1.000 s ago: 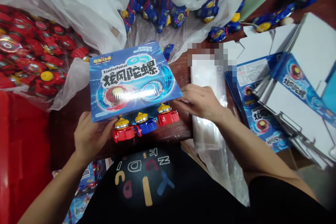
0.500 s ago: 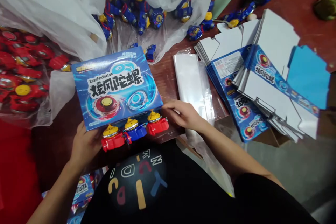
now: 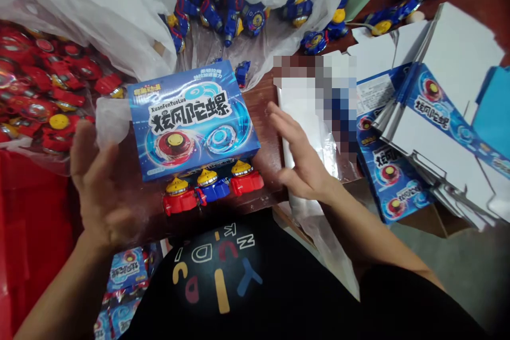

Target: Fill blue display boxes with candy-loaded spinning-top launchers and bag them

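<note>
A blue printed toy box (image 3: 191, 117) rests on the dark red table, its lid side up. Along its near edge stand a red spinning-top toy (image 3: 179, 196), a blue one (image 3: 214, 186) and another red one (image 3: 246, 178), each with a yellow pointed tip. To the left of the box, my left hand (image 3: 99, 191) is raised with fingers apart, slightly blurred and holding nothing. My right hand (image 3: 305, 156) hovers off the box's right side, fingers spread, over a stack of clear plastic bags (image 3: 297, 111).
Red toys (image 3: 43, 90) fill a clear bag at the left, above a red bin (image 3: 32, 244). Blue toys (image 3: 223, 10) lie in another plastic bag at the back. Flat printed cartons (image 3: 450, 133) are stacked at the right. Packed boxes (image 3: 126, 268) sit below the table's near edge.
Both hands have let go of the box and moved outward, fingers opening. The view has shifted slightly, so the box and toys appear further right.
</note>
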Demonstrator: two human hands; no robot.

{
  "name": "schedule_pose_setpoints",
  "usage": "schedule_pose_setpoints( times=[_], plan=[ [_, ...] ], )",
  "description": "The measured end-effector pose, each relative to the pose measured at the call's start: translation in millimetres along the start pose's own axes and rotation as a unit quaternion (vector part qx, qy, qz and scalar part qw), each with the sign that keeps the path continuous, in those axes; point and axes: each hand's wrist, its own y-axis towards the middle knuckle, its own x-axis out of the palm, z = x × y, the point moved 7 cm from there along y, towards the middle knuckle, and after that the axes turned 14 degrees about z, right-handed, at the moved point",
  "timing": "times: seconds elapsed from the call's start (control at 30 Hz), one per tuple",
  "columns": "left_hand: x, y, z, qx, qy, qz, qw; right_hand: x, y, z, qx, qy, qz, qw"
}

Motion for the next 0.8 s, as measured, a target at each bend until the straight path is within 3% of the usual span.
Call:
schedule_pose_setpoints(
  times=[0.07,0.13,0.27,0.4,0.47,0.5,0.57,0.63,0.7,0.8],
  plan=[
    [23.1,-2.6,36.4,0.188,0.090,-0.123,0.970,17.7,3.6,-10.9,-0.061,-0.040,-0.081,0.994],
    [49.6,-15.3,50.1,0.255,0.175,-0.233,0.922,36.4,0.4,-13.5,-0.087,-0.095,-0.143,0.981],
    [70.6,-30.1,56.1,0.257,0.219,-0.242,0.910,49.6,-5.2,-13.0,-0.105,-0.176,-0.177,0.963],
    [68.3,-29.7,53.2,0.243,0.206,-0.224,0.921,34.5,2.0,-4.1,-0.107,-0.117,-0.189,0.969],
    [66.9,-26.7,50.8,0.229,0.194,-0.220,0.928,9.4,8.9,30.3,-0.025,-0.162,-0.107,0.981],
    [67.0,-26.0,50.1,0.223,0.188,-0.219,0.931,-8.1,8.1,57.2,0.050,-0.227,-0.047,0.972],
    [68.7,-26.3,49.5,0.210,0.176,-0.219,0.936,-45.1,-8.5,112.5,0.215,-0.371,0.057,0.901],
    [72.3,-28.2,49.5,0.200,0.172,-0.225,0.938,-65.8,-28.3,152.7,0.302,-0.446,0.083,0.838],
    [76.8,-30.3,50.5,0.208,0.178,-0.230,0.934,-71.6,-32.4,175.2,0.294,-0.450,0.066,0.841],
    [80.0,-30.9,51.8,0.236,0.195,-0.221,0.926,-76.4,-18.3,181.4,0.244,-0.436,0.039,0.865]
  ],
)
